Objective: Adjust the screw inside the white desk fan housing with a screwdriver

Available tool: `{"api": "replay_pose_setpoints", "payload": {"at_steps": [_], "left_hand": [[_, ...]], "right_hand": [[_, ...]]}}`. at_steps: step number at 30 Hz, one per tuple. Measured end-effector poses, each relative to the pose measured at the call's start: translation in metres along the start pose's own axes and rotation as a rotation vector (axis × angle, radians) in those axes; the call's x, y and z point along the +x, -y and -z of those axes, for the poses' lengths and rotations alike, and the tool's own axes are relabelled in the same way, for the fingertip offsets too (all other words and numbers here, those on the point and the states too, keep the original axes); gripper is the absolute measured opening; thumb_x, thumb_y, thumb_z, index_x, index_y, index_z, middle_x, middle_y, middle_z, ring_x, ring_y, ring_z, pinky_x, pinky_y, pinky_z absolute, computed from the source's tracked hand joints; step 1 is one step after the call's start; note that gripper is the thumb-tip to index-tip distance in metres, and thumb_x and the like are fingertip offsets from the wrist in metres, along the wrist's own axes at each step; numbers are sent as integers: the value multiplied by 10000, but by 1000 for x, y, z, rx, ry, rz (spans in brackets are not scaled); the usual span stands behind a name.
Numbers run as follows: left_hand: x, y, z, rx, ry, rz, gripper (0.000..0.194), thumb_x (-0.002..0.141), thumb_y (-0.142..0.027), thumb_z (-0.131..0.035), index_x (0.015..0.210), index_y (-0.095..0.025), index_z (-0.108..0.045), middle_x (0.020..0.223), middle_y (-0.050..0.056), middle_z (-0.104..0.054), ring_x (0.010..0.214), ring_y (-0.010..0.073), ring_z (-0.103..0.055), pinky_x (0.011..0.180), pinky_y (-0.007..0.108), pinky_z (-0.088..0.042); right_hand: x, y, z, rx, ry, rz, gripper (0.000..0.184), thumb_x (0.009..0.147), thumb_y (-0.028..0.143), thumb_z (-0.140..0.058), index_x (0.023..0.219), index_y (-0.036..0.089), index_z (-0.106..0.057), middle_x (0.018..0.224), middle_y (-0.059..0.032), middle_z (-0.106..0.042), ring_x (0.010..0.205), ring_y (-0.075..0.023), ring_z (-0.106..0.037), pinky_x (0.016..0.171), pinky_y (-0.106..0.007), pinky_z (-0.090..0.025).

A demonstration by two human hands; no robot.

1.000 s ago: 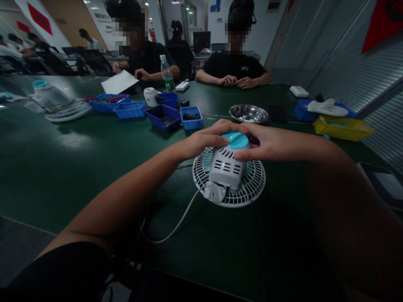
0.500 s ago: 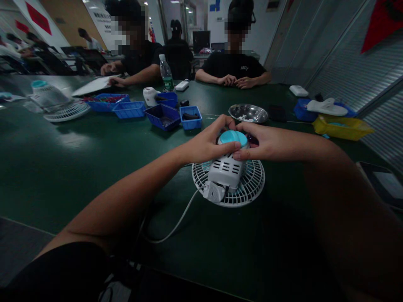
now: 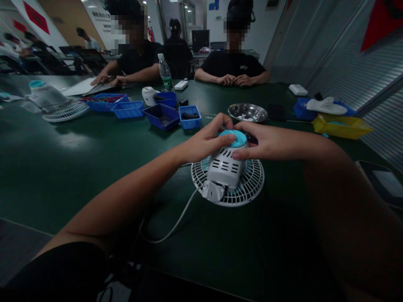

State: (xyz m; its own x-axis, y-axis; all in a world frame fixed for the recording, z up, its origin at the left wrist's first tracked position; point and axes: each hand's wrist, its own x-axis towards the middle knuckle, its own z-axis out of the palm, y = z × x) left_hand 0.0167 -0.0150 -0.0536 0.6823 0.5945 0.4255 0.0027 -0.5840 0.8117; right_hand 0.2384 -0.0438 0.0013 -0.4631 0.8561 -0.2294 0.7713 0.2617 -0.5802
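Note:
A white electric fan [image 3: 224, 167] lies grille-down on the dark green table, its slotted motor housing facing up with a light blue cap [image 3: 238, 139] on top. My left hand [image 3: 208, 140] curls round the left side of the housing, its thumb on the blue cap. Round the right side is my right hand [image 3: 262, 141], thumb against the white housing below the cap; something dark shows under its palm. Fingers of both hands are partly hidden behind the cap. From a bracket at the fan's near end, a white cord [image 3: 185, 218] loops toward the table's near edge.
Beyond the fan stand several blue bins [image 3: 161, 117], a metal bowl [image 3: 247, 112] with white parts, and a water bottle [image 3: 165, 73]. A yellow bin [image 3: 343, 128] is at right, another fan [image 3: 52, 98] at left. Two people sit across the table [image 3: 103, 147].
My left thumb has shifted up from the cap's lower edge onto its top. The fan stays in place. Across the table, a person's hands have moved over a white board.

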Motion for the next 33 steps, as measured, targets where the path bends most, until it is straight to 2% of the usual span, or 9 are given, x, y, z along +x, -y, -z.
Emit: {"api": "replay_pose_setpoints", "payload": {"at_steps": [4,7,12,20,22,24,27,29,33], "left_hand": [[0,-1,3,39,27,-47,327,969,-452,-611,1188,-211,-588,1283,105,-620,1163,257,-588,1008,396,-485],[-1,-2,4,83,30,-61,293,954,-407,-627,1173,-214,-648,1274,100,-631,1224,269,-568,1072,416,-464],[-1,0,5,35,26,-31,304,951,-434,-655,1163,-216,-672,1246,91,-649,1171,246,-596,1039,400,-483],[3,8,9,-171,46,18,244,927,-363,-625,1078,-196,-717,1191,77,-672,1100,229,-620,958,379,-481],[2,8,8,-220,51,52,261,930,-376,-653,1114,-195,-685,1104,60,-664,984,196,-619,857,342,-482],[1,8,7,-272,55,89,299,932,-397,-682,1150,-198,-639,994,34,-641,866,168,-597,766,314,-466],[1,7,6,-306,50,110,340,919,-426,-723,1135,-206,-581,902,7,-608,799,153,-572,710,296,-449],[1,7,6,-299,56,108,353,913,-436,-735,1120,-210,-559,912,7,-612,816,154,-581,720,296,-458],[1,8,7,-269,72,71,349,919,-461,-732,1093,-214,-557,959,20,-641,871,169,-622,776,318,-487]], "right_hand": [[0,0,1,9,8,-5,871,728,762,-749,1420,285,-523,1334,-88,-670,1097,-299,-679,864,-414,-564],[-1,0,0,-48,-22,-15,839,722,776,-733,1366,262,-572,1235,-97,-692,1044,-305,-676,812,-407,-547],[-1,0,0,-58,-22,-6,826,731,766,-723,1361,254,-575,1229,-98,-692,1032,-305,-679,824,-425,-554],[-6,2,3,61,-29,-4,648,880,771,-508,1272,271,-636,1372,-97,-666,1279,-344,-606,1064,-459,-519],[-7,0,4,126,-21,5,631,880,753,-538,1280,275,-631,1369,-91,-657,1213,-301,-621,983,-391,-544],[-7,-2,4,170,8,0,603,901,700,-554,1314,263,-603,1205,-89,-672,983,-220,-632,770,-304,-537],[-5,-4,4,229,53,-48,494,962,557,-518,1341,242,-556,829,-12,-530,652,-129,-460,529,-239,-373],[-3,-3,4,274,74,-72,429,978,463,-496,1340,236,-529,743,24,-420,592,-113,-387,499,-227,-320],[-3,2,4,292,94,-109,417,972,401,-482,1359,247,-494,712,32,-394,574,-118,-373,500,-231,-304]]}}
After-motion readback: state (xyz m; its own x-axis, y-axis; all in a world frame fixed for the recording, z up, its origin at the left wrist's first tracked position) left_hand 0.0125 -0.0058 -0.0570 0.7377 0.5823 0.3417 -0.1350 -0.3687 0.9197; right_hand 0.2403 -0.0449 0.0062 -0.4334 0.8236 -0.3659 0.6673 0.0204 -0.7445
